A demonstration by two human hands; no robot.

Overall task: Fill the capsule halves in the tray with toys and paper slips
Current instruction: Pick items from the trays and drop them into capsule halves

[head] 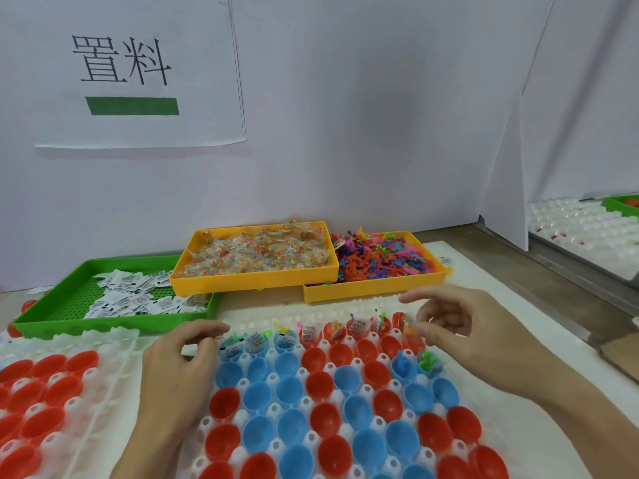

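Here, right hand [460,326] pinching a blurred small packet [411,328], left hand [179,357] loosely curled, contents unclear, tray [262,321] cropped below

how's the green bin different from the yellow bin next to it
The green bin holds a thin scatter of white paper slips, its floor showing through; the yellow bin is heaped with clear packets of coloured bits. The green bin sits flat, while the yellow bin overlaps its right corner. Both are shallow rectangular plastic trays.
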